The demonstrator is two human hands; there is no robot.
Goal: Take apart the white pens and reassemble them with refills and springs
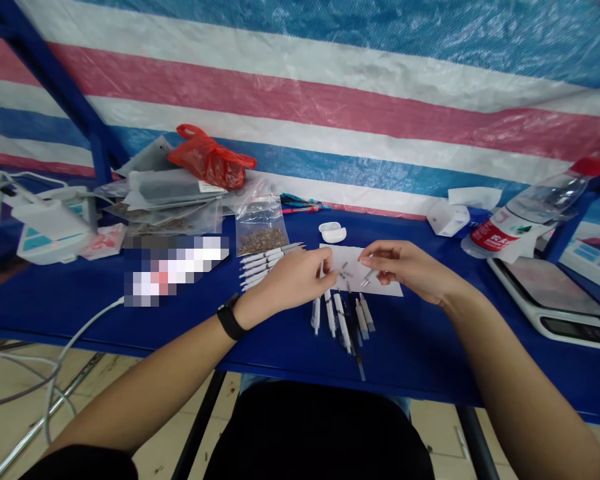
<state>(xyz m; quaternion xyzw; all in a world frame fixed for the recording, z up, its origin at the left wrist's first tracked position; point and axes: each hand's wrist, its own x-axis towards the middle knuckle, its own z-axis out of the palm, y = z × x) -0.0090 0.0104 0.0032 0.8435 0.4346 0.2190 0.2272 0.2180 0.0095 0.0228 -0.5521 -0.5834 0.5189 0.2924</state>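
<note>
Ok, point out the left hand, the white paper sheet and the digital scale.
left hand (293,280): head view, on the back of the hand.
white paper sheet (337,253): head view, on its bare upper part.
digital scale (555,293): head view, on the top platform.

Open blue surface (410,353) runs along the front edge on both sides of the loose pens (343,323), giving the 2 hands free room there. The left hand (293,280) has a row of pens (263,263) and a clear plastic bag (261,230) in its way toward the back edge. Behind the paper (380,283), the earbud case (331,231) stands in the way. The right hand (410,267) has open room rightward, until the scale (550,300) and bottle (530,213) block the right end.
</note>
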